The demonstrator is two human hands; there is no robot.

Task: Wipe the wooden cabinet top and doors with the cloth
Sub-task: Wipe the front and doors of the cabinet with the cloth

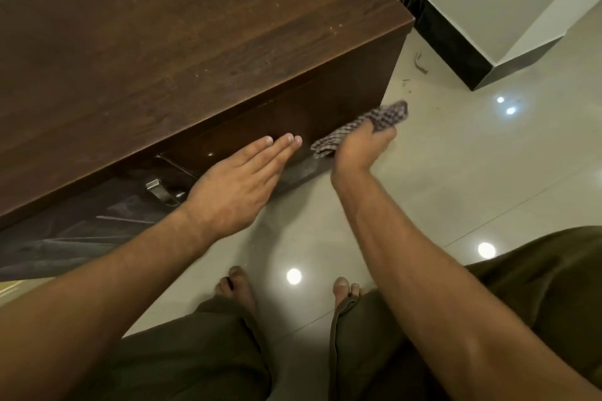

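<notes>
The dark wooden cabinet (pixel 182 42) fills the upper left, its bare top facing me and its front doors below the near edge. My right hand (pixel 361 148) is shut on a small checked cloth (pixel 374 122) and presses it against the right door near the cabinet's right corner. My left hand (pixel 241 182) lies flat with fingers together, palm against the door front just left of the cloth. The door beside it, to the left, stands open, showing a metal hinge (pixel 159 192).
Glossy pale floor tiles (pixel 456 156) spread to the right and below, with light reflections. My bare feet (pixel 241 283) stand close to the cabinet base. A white wall with black skirting (pixel 449 45) juts out at the upper right. A small scrap (pixel 420 63) lies on the floor.
</notes>
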